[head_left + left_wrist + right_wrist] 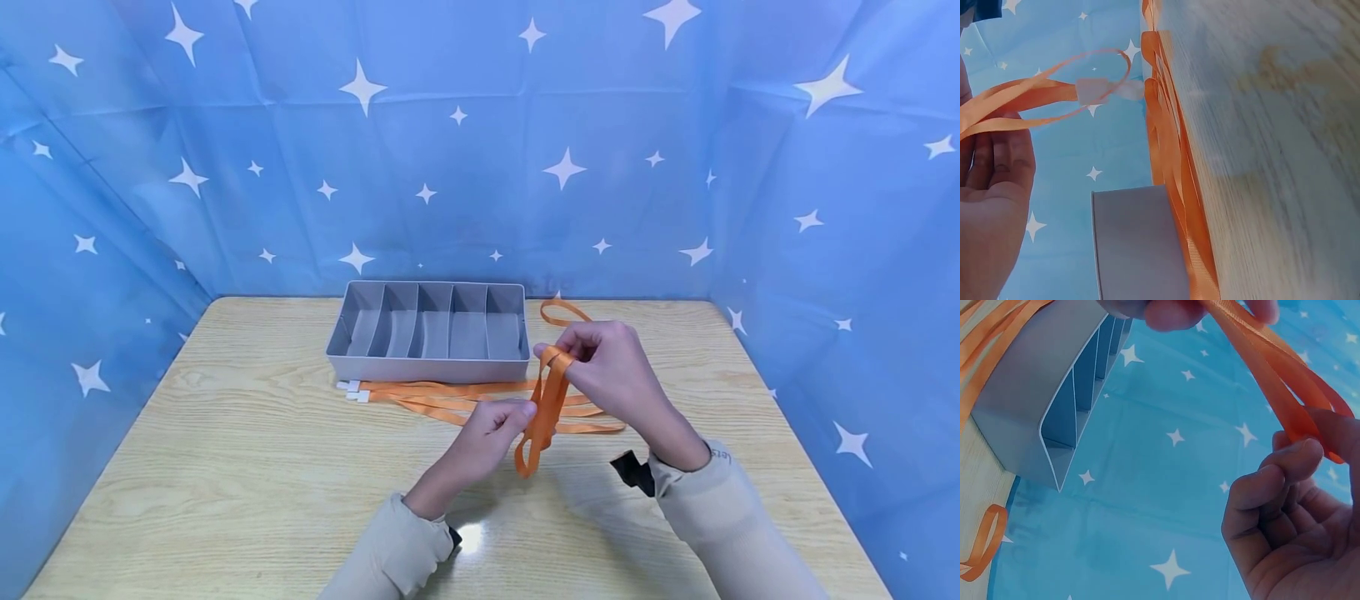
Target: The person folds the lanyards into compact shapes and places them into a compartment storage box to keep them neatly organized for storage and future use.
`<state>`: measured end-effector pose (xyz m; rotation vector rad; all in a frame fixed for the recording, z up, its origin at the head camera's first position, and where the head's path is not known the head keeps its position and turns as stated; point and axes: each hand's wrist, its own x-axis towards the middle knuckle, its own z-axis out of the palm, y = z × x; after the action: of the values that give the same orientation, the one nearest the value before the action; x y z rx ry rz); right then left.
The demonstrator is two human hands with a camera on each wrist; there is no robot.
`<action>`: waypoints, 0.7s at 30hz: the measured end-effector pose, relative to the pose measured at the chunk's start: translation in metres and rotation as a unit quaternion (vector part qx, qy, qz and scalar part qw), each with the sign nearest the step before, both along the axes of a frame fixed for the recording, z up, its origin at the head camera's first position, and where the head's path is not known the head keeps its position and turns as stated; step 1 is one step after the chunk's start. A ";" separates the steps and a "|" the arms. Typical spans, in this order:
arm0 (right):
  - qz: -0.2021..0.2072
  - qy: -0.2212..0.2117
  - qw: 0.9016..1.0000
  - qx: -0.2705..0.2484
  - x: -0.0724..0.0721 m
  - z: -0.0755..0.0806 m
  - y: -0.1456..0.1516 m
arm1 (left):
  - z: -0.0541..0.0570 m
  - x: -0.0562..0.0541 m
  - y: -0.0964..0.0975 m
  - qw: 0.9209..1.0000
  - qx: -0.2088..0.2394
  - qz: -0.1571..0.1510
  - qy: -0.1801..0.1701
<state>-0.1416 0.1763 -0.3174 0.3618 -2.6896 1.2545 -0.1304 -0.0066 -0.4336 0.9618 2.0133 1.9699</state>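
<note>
A folded orange lanyard (552, 402) is held up between both hands over the table. My right hand (617, 371) pinches its top bend between thumb and fingers, the other fingers curled in the right wrist view. Lower down, my left hand (489, 435) grips the strands with the thumb on top, and a loop hangs beneath. In the left wrist view a white clip (1092, 92) shows at the end of the held lanyard. More orange lanyards (442, 389) lie flat behind the hands, their white clips (358, 396) toward the left.
Behind the lying lanyards stands a grey divided tray (427, 369) with several compartments. An orange loop (558, 312) lies to its right near the table's back edge. The wooden table (225, 450) is bordered by a blue star-patterned curtain (465, 167).
</note>
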 end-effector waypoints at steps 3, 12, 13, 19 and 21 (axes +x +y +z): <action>0.002 -0.002 1.000 -0.002 0.000 -0.001 0.000 | 0.001 0.001 0.000 1.000 0.000 -0.013 0.006; 0.002 -0.001 1.000 -0.003 0.000 -0.003 0.001 | -0.001 0.002 0.002 0.999 0.030 -0.032 0.025; 0.004 -0.001 1.000 -0.003 0.000 -0.003 0.001 | -0.001 0.002 0.002 0.999 0.029 -0.028 0.026; 0.006 0.000 1.000 -0.006 0.001 -0.005 0.001 | -0.005 0.003 0.000 0.999 0.013 -0.009 0.027; 0.006 -0.003 1.000 -0.006 0.001 -0.005 0.001 | -0.006 0.004 0.000 1.000 0.010 -0.004 0.028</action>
<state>-0.1408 0.1772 -0.3223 0.3732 -2.6888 1.2756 -0.1268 -0.0066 -0.4396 1.0392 2.0191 1.9839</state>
